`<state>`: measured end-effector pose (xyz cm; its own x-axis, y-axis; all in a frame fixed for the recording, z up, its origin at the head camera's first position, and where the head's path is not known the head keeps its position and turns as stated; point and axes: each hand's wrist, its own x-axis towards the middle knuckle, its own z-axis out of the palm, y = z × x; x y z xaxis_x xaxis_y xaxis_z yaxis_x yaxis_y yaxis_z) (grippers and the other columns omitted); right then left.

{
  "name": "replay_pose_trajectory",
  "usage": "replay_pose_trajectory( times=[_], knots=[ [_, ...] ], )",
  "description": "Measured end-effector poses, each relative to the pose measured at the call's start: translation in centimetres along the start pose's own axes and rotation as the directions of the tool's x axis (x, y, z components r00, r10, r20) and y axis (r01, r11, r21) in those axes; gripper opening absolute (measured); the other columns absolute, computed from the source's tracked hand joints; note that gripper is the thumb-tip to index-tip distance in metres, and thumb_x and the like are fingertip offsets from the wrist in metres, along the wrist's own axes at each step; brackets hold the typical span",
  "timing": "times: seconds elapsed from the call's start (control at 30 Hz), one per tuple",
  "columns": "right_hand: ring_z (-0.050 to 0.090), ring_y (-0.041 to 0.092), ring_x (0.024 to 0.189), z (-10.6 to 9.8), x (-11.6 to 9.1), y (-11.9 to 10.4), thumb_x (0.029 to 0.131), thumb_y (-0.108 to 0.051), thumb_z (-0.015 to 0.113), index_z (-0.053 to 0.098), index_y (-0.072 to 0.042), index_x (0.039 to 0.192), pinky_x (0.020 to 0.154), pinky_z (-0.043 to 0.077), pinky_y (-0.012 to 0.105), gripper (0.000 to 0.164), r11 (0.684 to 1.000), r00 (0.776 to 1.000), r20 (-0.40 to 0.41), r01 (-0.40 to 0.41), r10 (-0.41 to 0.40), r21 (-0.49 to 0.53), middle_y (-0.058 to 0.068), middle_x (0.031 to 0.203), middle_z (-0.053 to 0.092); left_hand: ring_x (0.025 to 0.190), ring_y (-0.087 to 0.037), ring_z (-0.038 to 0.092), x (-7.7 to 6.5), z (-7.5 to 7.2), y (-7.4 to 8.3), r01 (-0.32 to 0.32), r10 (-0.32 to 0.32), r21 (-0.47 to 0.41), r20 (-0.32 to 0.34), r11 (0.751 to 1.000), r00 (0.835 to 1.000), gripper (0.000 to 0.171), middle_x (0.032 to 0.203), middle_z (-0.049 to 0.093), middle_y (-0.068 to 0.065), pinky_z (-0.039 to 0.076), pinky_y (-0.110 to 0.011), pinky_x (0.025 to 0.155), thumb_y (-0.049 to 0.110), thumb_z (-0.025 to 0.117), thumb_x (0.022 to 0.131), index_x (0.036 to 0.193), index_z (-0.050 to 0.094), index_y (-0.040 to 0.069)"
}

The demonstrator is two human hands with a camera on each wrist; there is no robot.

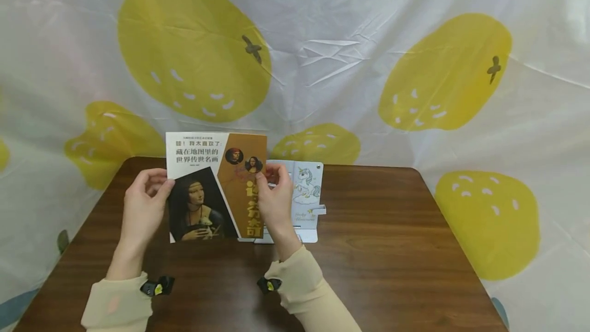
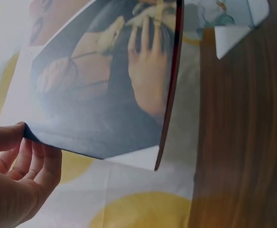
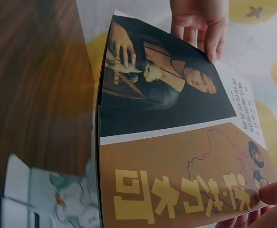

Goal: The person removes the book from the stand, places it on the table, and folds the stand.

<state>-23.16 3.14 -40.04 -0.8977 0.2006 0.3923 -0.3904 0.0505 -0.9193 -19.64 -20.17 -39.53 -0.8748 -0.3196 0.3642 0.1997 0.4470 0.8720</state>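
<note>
White cloth (image 1: 322,24) printed with big yellow fruit hangs behind a dark brown wooden table (image 1: 382,270), lit so that its creases show. My left hand (image 1: 144,208) pinches the left edge of a book (image 1: 203,206), thumb on the front cover and fingers behind it. My right hand (image 1: 276,201) grips the opposite edge in the same way, its thumb lying on the orange-brown part, just below a small round portrait. I hold the book up over the table with its cover facing me, the left wrist view showing cloth between its lower edge and the wood. A painting of a woman with a pale animal fills the lower left of the cover; large gold characters run down the right. Just behind the book, partly hidden by it and by my right hand, a pale stand (image 1: 306,196) with a unicorn picture rests on the table. Cream sleeves (image 1: 301,278) cover my forearms, and a black device (image 1: 156,287) sits at each wrist.
</note>
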Motion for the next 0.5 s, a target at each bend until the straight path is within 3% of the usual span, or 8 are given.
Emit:
replay_pose_trajectory(
  times=[0.37,0.5],
  knots=[
    [0.055,0.022,0.077,3.3,-1.5,1.2,0.086,0.006,0.065,0.06,0.007,0.1,0.067,0.045,0.027,0.014,1.0,1.0,0.004,-0.005,0.005,-0.012,0.017,0.09,0.059,0.076,0.005,0.057,0.0,-2.6,-2.9,0.078,-0.078,0.079,0.003,0.994,0.997,0.028,0.097,0.059,-0.006,0.043,-0.011,0.065,0.008,0.062,0.096,0.121,0.057,-0.003],
    [0.053,0.016,0.074,4.1,-1.9,1.8,0.085,0.006,0.065,0.062,0.005,0.1,0.068,0.046,0.026,0.015,1.0,1.0,-0.008,-0.02,0.02,-0.001,0.013,0.087,0.058,0.078,0.004,0.056,0.5,-2.9,-3.8,0.124,-0.126,0.065,0.029,0.99,0.992,0.032,0.099,0.059,-0.006,0.044,-0.011,0.065,0.012,0.061,0.097,0.124,0.056,-0.004]
  ],
)
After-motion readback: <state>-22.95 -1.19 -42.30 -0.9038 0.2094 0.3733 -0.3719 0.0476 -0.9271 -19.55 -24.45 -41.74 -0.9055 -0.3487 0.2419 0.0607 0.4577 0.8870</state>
